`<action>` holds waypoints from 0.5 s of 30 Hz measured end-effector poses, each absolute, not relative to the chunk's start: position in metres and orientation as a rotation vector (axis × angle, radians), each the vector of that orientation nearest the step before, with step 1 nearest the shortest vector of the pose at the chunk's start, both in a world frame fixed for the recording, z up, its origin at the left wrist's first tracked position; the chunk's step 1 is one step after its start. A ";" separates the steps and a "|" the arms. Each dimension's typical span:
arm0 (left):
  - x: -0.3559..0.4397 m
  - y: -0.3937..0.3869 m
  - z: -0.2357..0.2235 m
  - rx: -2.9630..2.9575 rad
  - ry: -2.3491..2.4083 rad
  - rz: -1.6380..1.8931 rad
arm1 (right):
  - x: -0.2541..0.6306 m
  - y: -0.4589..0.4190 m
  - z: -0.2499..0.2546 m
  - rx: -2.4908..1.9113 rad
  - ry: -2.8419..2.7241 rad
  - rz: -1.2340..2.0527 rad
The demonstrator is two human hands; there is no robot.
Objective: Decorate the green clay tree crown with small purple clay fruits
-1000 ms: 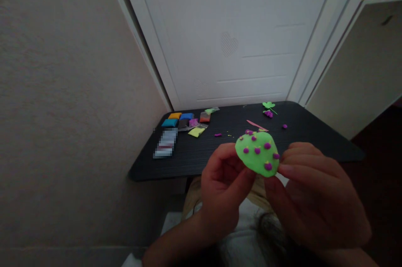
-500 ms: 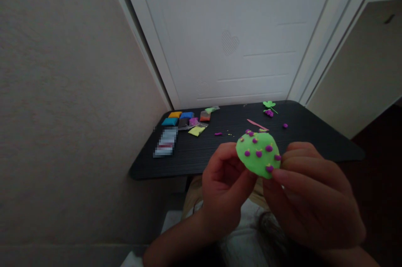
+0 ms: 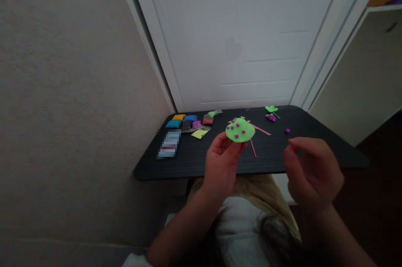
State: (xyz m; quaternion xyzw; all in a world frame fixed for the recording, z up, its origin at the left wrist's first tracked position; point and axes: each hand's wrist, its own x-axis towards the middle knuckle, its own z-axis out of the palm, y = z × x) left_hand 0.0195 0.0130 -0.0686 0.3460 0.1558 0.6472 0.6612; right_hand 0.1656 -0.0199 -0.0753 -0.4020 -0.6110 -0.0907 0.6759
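From where I stand, the left hand (image 3: 222, 165) has a green clay cap (image 3: 234, 133) gripped from below, thumb and fingers near its lower edge, raised above the black table (image 3: 191, 160). The right hand (image 3: 314, 172), at 4 o'clock from the cap, is curled with thumb and forefinger close together; I cannot tell whether anything is pinched between them. A purple ball (image 3: 287, 130) lies at 3 o'clock, a pink stick (image 3: 253, 149) at 5 o'clock and clay packets (image 3: 173, 124) at 9 o'clock. The cap looks light and soft, likely to dent if squeezed; its purple dots (image 3: 243, 132) could smear, so the bare rim seems the safest hold
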 end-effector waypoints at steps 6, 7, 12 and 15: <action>0.011 0.077 -0.090 1.003 0.486 1.485 | 0.214 0.053 -0.136 -1.395 -1.286 0.213; 0.009 0.090 -0.092 1.087 0.538 1.491 | 0.219 0.061 -0.144 -1.432 -1.306 0.270; 0.001 0.145 -0.103 1.193 0.659 1.505 | 0.227 0.073 -0.167 -1.511 -1.439 0.490; 0.000 0.169 -0.112 1.213 0.722 1.523 | 0.227 0.073 -0.169 -1.508 -1.471 0.544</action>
